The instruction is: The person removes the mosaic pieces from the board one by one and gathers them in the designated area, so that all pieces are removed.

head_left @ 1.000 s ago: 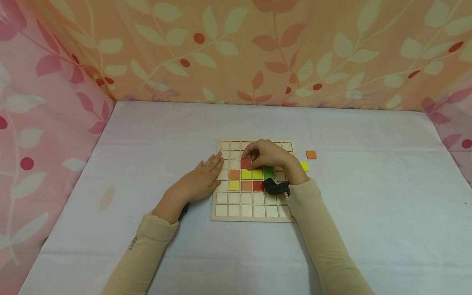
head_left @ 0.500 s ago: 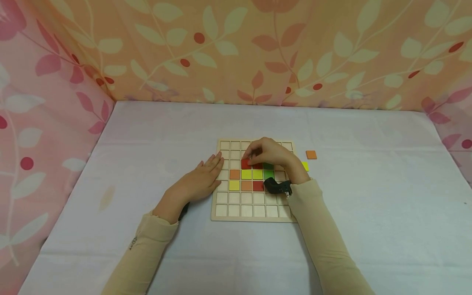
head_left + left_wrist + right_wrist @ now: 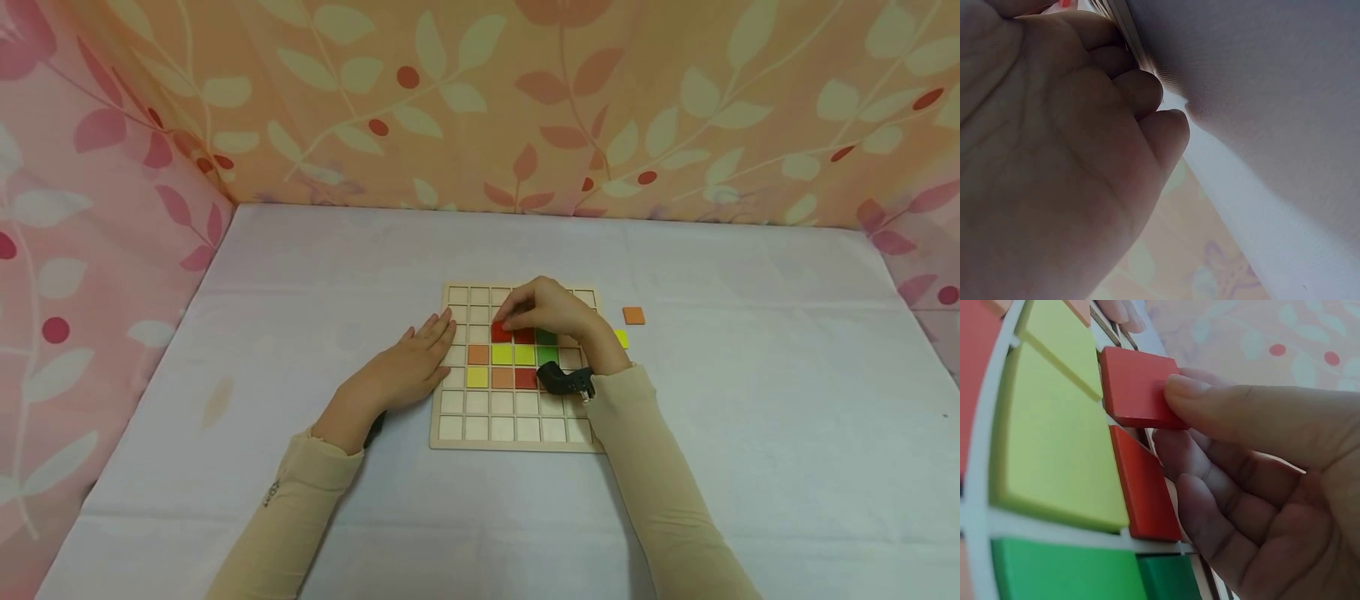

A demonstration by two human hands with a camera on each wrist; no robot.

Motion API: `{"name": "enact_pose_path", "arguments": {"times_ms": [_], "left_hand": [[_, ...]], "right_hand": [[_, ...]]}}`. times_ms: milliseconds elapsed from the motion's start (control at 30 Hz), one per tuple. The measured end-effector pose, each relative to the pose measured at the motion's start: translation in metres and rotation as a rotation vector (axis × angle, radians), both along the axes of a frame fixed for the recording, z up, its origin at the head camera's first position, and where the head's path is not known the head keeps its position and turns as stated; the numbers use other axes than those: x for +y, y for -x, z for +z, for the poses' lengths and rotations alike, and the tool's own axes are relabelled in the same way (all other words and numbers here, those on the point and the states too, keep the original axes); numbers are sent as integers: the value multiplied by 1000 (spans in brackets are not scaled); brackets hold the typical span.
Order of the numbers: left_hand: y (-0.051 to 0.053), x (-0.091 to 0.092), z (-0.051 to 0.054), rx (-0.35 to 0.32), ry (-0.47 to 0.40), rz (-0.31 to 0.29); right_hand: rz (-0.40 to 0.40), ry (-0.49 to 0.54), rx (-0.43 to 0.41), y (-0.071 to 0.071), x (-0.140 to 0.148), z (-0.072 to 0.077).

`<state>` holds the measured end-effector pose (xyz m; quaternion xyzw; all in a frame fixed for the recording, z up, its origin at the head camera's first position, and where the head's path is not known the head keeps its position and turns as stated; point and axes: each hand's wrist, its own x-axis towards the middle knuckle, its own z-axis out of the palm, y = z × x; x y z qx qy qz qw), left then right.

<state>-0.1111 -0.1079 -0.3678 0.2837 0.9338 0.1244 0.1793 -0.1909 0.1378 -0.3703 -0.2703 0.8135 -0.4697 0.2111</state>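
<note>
A wooden grid board lies on the white cloth with several coloured square tiles in its middle cells. My right hand pinches a red tile between thumb and fingers at its far edge. In the right wrist view this tile stands tilted over its cell, beside another red tile seated flat. Yellow tiles and a green tile sit close by. My left hand rests flat with straight fingers against the board's left edge; the left wrist view shows mostly its palm.
To the right of the board lie a loose orange tile and a yellow tile, the latter partly hidden by my right wrist. Floral cloth closes off the back and sides of the table.
The red tile in my right hand has tipped to a different angle over the same cell. My right hand has risen slightly away from me. My left hand has stayed put.
</note>
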Motion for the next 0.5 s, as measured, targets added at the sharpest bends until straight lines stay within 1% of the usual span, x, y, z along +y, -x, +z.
{"name": "enact_pose_path", "arguments": {"times_ms": [200, 333, 500], "left_hand": [[-1, 1, 2, -14, -13, -6], [-1, 1, 3, -15, -10, -5], [-1, 0, 4, 1, -7, -9]], "right_hand": [[-35, -10, -9, -1, 2, -1], [-31, -2, 1, -1, 4, 0], [-28, -5, 13, 0, 7, 5]]}}
